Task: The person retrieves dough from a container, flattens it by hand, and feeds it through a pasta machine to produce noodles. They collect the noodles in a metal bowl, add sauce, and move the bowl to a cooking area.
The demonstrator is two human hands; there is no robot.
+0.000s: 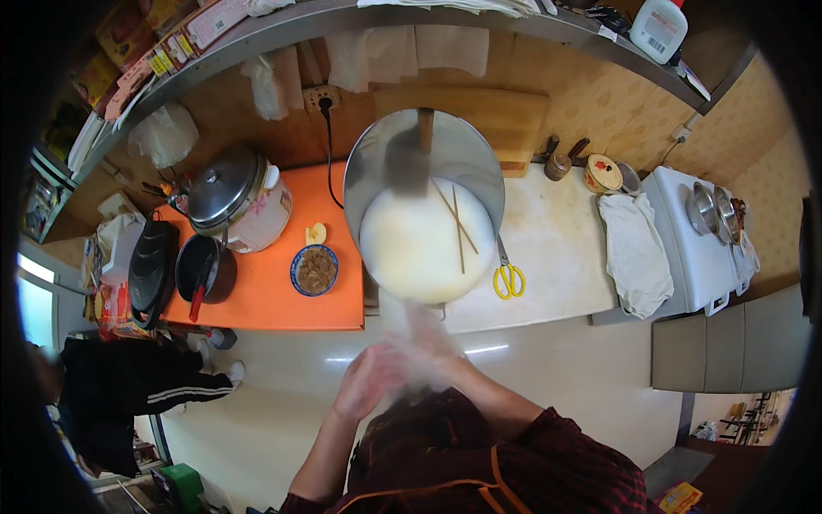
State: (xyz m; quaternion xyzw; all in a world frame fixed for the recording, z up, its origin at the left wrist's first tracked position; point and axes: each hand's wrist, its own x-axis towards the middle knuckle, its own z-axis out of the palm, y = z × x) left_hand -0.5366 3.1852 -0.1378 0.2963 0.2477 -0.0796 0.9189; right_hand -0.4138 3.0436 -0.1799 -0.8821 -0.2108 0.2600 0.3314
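Note:
My left hand (369,379) and my right hand (437,344) are close together in front of my body, just below the counter edge. Both are blurred, and a thin whitish, see-through thing (417,372), perhaps a plastic bag or glove, lies between or over them. Beyond them stands a large metal pot (356,173) with white dough-like or liquid contents (417,238). Two thin sticks (458,238), perhaps chopsticks, lie crossed on the white surface. Yellow-handled scissors (509,279) rest right of the pot.
On the orange counter (270,308) are a rice cooker (241,199), a dark saucepan (218,276) and a patterned bowl of brown food (313,270). A white cloth (636,254) lies right on the pale counter (559,257). A person in dark clothes (128,385) is at the left.

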